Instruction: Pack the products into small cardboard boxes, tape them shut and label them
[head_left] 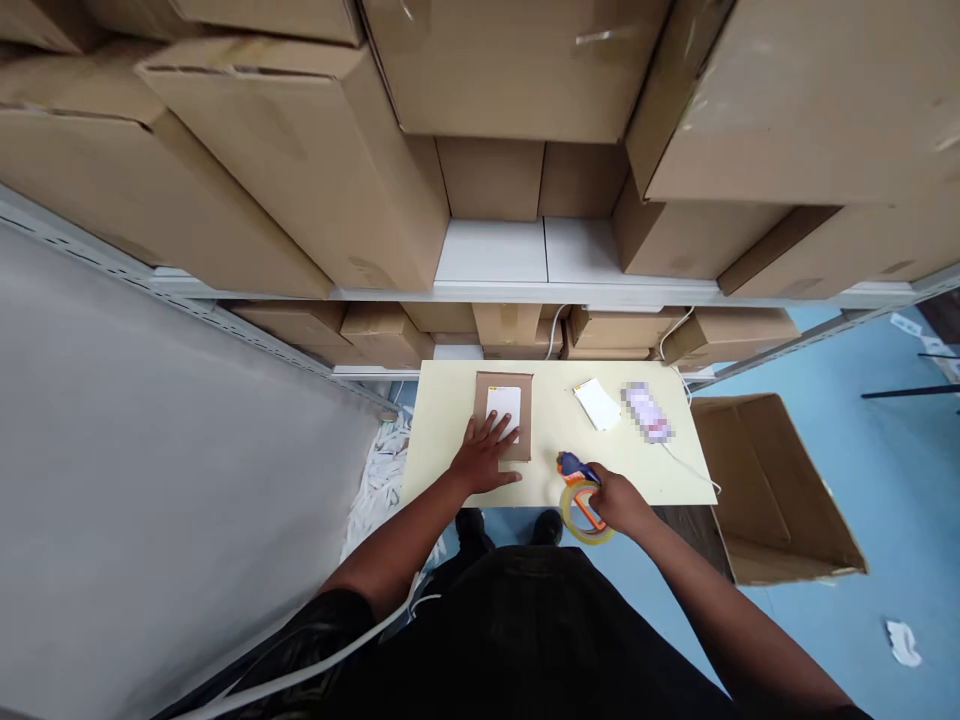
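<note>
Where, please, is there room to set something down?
Bare table shows between the small box and white cards, and from the box to the left edge. It is crowded by the cards and blurred item, and where the right hand holds a tape dispenser.

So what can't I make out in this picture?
In the head view:
White paper: print too small to read, partly covered by the left hand.
Brown package: anything inside is hidden by its cardboard.
Tape dispenser: partly hidden by the right hand.
Phone-like item: blurred into blocks.
Upper boxes: cut off by the top edge.
</note>
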